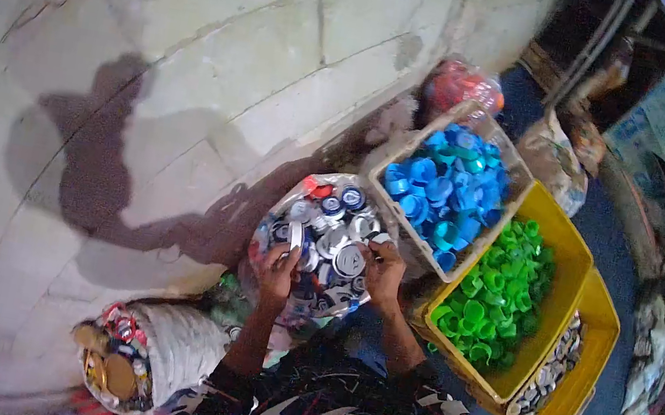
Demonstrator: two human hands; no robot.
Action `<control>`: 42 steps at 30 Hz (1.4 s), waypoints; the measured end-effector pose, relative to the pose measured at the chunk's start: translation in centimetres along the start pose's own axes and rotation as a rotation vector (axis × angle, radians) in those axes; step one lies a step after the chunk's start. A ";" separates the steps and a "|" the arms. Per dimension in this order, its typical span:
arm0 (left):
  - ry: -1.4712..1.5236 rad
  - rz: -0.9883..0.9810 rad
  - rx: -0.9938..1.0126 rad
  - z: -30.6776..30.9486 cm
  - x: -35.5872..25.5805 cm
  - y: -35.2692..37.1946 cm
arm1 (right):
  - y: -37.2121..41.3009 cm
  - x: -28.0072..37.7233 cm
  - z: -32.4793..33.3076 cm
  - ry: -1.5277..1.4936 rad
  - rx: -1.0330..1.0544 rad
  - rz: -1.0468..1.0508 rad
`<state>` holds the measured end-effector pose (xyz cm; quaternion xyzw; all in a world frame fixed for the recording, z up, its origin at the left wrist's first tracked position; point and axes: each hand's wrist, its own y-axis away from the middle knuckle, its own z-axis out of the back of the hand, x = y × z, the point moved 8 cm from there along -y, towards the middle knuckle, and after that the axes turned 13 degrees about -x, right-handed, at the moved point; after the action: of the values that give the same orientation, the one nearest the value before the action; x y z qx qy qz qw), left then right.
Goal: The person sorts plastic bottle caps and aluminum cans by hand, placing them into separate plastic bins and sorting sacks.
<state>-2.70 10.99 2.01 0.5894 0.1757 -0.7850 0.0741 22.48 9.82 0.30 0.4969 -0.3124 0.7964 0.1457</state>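
Both hands are over a clear plastic bag of mixed caps and lids (331, 242), mostly white, grey and dark blue. My left hand (277, 273), at the bag's left side, has its fingers closed on a white lid (295, 236) held on edge. Over the right side of the bag, my right hand (382, 274) has its fingers bent together at a small dark and white cap (381, 238). A large grey-white round lid (349, 260) lies between the hands, beside my right fingers.
A whitish crate (463, 269) holds blue caps. Beside it, a yellow crate (571, 225) holds green caps, and another yellow crate (601, 327) holds small greyish pieces. A white sack (190, 351) of mixed lids stands lower left. A pale block wall (263, 46) rises behind.
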 end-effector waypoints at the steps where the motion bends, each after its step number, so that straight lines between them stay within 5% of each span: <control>1: 0.018 0.075 0.038 -0.8 -0.3 0.1 | 0.4 -0.8 1.4 0.045 -0.071 0.038; 4: 0.169 -0.063 0.091 -3.9 0.1 1.9 | 0.9 1.7 6.8 0.161 -0.232 0.338; 8: 0.133 -0.144 0.337 -9.8 -2.8 5.2 | 2.2 2.2 14.9 0.327 -0.310 0.325; 20: 0.182 -0.724 0.963 -30.2 -17.1 28.8 | 14.1 -6.4 45.8 0.557 -0.869 -0.063; 27: 0.365 -1.012 1.224 -43.2 -25.4 48.2 | 15.6 -12.2 62.7 0.745 -0.834 -0.324; 31: 0.373 -1.180 1.104 -53.9 -30.4 54.7 | 7.2 -16.2 72.1 0.874 -0.740 -0.112; 33: 0.356 -1.141 1.014 -58.0 -32.0 55.9 | 4.0 -16.8 75.6 0.656 -0.729 -0.268; 36: 0.279 -0.863 1.078 -61.1 -31.9 54.7 | 3.1 -19.0 78.3 0.738 -0.708 -0.310; 42: 0.119 -0.777 1.065 -58.9 -26.6 49.0 | 7.1 -22.0 75.7 0.639 -0.619 -0.513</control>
<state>73.91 -15.47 3.76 0.4815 -0.0327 -0.7003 -0.5260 81.86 -42.49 1.97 0.2228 -0.3414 0.7172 0.5652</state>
